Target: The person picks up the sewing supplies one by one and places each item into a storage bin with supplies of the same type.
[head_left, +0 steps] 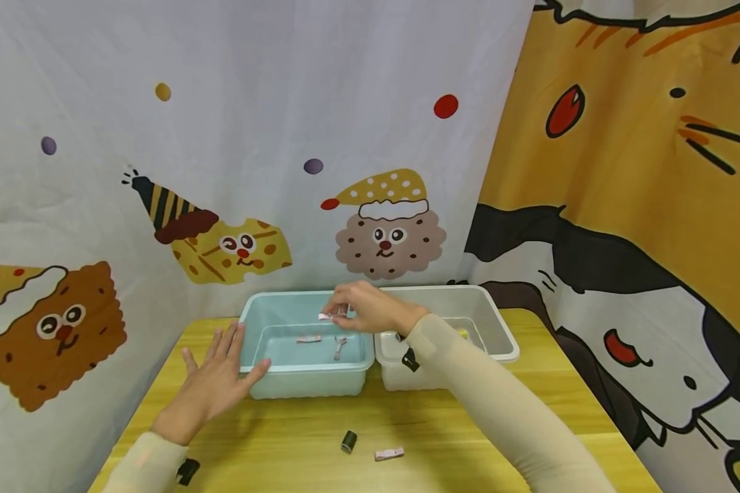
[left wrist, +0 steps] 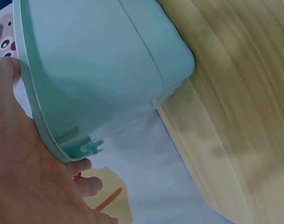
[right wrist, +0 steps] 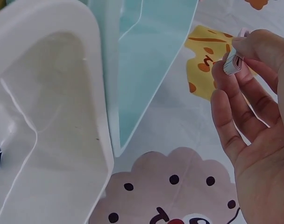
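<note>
In the right wrist view my right hand (right wrist: 261, 93) pinches a small folded pink-and-white strip (right wrist: 234, 60) between thumb and fingers. The head view has that right hand (head_left: 370, 307) over the back right part of the blue bin (head_left: 308, 368). Inside the bin lie a pink strip (head_left: 309, 339) and another small pink piece (head_left: 340, 348). My left hand (head_left: 217, 373) has its fingers spread against the bin's left end; in the left wrist view the left hand (left wrist: 34, 163) touches the rim (left wrist: 37, 112).
A white bin (head_left: 499, 335) stands directly right of the blue one, holding small items partly hidden by my right sleeve. Nearer on the wooden table (head_left: 284, 445) lie a dark green roll (head_left: 349, 441) and a pink strip (head_left: 389, 454). A printed curtain (head_left: 253, 137) hangs behind.
</note>
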{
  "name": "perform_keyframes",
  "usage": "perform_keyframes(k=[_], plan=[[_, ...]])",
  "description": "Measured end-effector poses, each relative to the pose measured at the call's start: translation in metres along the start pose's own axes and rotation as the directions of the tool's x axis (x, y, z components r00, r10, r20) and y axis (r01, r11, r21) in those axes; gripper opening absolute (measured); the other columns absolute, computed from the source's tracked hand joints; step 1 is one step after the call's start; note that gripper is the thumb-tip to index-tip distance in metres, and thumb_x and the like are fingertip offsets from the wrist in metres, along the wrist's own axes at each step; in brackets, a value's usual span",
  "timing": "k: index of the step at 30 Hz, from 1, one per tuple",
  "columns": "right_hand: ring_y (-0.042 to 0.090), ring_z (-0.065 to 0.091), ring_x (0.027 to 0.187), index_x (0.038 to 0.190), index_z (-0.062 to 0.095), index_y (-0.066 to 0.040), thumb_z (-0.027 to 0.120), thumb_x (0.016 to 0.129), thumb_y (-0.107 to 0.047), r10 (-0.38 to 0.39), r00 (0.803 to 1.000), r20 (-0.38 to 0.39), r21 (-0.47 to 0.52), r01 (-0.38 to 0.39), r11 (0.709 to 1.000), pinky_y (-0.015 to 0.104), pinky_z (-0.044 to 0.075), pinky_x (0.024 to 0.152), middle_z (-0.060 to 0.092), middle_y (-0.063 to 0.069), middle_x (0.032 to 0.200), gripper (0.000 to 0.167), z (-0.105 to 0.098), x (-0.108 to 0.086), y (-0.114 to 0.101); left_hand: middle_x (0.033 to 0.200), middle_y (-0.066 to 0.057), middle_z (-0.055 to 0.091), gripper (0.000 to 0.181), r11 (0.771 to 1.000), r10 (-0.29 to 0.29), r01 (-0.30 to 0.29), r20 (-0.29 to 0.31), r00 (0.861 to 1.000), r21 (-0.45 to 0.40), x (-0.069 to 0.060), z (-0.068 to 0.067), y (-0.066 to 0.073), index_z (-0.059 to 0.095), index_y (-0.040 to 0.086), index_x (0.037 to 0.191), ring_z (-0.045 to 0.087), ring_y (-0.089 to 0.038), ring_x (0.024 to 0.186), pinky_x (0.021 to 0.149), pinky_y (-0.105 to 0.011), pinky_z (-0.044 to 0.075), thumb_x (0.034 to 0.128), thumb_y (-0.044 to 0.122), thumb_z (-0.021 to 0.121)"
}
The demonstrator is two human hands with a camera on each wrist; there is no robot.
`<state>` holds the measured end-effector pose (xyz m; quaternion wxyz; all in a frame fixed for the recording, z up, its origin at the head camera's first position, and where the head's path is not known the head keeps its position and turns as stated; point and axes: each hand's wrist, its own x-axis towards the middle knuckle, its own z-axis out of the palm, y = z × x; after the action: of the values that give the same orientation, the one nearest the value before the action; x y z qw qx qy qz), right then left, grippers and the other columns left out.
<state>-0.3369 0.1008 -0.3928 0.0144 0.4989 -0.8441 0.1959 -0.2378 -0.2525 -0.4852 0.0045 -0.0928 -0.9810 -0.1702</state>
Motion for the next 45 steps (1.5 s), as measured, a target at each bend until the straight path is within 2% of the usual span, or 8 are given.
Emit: perform_keyframes(k=[4, 11, 17, 23, 30, 37, 45], plan=[[0.014, 0.078, 0.104, 0.133, 0.088, -0.014, 0.078, 0.113, -0.013, 0.019, 1.0, -0.001, -0.005, -0.019, 1.0, 0.036, 0.07, 0.098, 0.083, 0.004, 0.117, 0.023, -0.001, 0.009, 0.002, 0.195, -0.028, 0.008, 0.117, 1.0, 0.005, -0.005, -0.007, 1.0, -0.002, 0.0, -0.001, 0.001, 0.013, -0.002, 0.186, 0.008, -0.062, 0.179, 0.121, -0.104, -0.009, 0.1132, 0.084, 0.046], [0.017, 0.079, 0.108, 0.132, 0.088, -0.012, 0.077, 0.113, -0.012, 0.021, 1.0, 0.006, 0.001, -0.021, 1.0, 0.041, 0.07, 0.1, 0.084, 0.007, 0.121, 0.022, 0.0, 0.025, 0.006, 0.196, -0.028, 0.007, 0.118, 1.0, 0.0, 0.0, 0.0, 1.0, -0.002, 0.001, -0.001, 0.002, 0.011, -0.002, 0.186, 0.007, -0.061, 0.18, 0.122, -0.103, -0.011, 0.1131, 0.084, 0.045], [0.019, 0.078, 0.111, 0.132, 0.088, -0.011, 0.077, 0.112, -0.011, 0.046, 0.999, 0.009, 0.024, -0.046, 0.999, 0.043, 0.069, 0.104, 0.084, 0.007, 0.122, 0.022, 0.003, 0.037, 0.008, 0.195, -0.029, 0.01, 0.118, 1.0, 0.002, -0.002, -0.002, 1.0, 0.0, 0.002, -0.003, 0.003, 0.013, -0.003, 0.186, 0.009, -0.061, 0.179, 0.122, -0.104, -0.007, 0.1133, 0.084, 0.046], [0.017, 0.078, 0.112, 0.132, 0.089, -0.013, 0.078, 0.113, -0.013, 0.093, 0.996, 0.017, 0.021, -0.094, 0.995, 0.034, 0.067, 0.103, 0.084, 0.004, 0.121, 0.022, 0.008, 0.044, 0.01, 0.194, -0.03, 0.012, 0.117, 1.0, 0.002, -0.002, -0.005, 1.0, 0.006, 0.001, -0.003, 0.004, 0.014, -0.003, 0.185, 0.01, -0.061, 0.179, 0.122, -0.104, -0.005, 0.1133, 0.083, 0.047], [0.018, 0.079, 0.111, 0.132, 0.089, -0.012, 0.078, 0.113, -0.012, 0.12, 0.993, 0.021, 0.048, -0.121, 0.992, 0.038, 0.068, 0.105, 0.084, 0.006, 0.122, 0.022, 0.012, 0.05, 0.014, 0.194, -0.03, 0.012, 0.118, 1.0, -0.002, 0.002, -0.003, 1.0, 0.011, 0.002, -0.001, 0.002, 0.014, -0.004, 0.185, 0.01, -0.062, 0.179, 0.122, -0.104, -0.005, 0.1131, 0.083, 0.047], [0.015, 0.077, 0.109, 0.131, 0.089, -0.013, 0.078, 0.113, -0.012, 0.146, 0.989, 0.027, 0.046, -0.148, 0.988, 0.029, 0.066, 0.101, 0.084, 0.003, 0.121, 0.021, 0.019, 0.054, 0.019, 0.194, -0.03, 0.012, 0.118, 1.0, -0.003, 0.003, 0.0, 1.0, 0.01, 0.002, -0.001, 0.002, 0.014, -0.003, 0.185, 0.01, -0.062, 0.179, 0.122, -0.104, -0.005, 0.1129, 0.084, 0.047], [0.014, 0.076, 0.108, 0.13, 0.09, -0.013, 0.079, 0.112, -0.013, 0.171, 0.985, 0.021, 0.052, -0.172, 0.984, 0.025, 0.064, 0.099, 0.085, 0.003, 0.119, 0.02, 0.022, 0.057, 0.022, 0.195, -0.03, 0.01, 0.119, 1.0, -0.008, 0.008, 0.008, 1.0, 0.008, 0.002, 0.0, 0.001, 0.014, -0.004, 0.185, 0.009, -0.062, 0.179, 0.121, -0.104, -0.007, 0.1129, 0.084, 0.047]])
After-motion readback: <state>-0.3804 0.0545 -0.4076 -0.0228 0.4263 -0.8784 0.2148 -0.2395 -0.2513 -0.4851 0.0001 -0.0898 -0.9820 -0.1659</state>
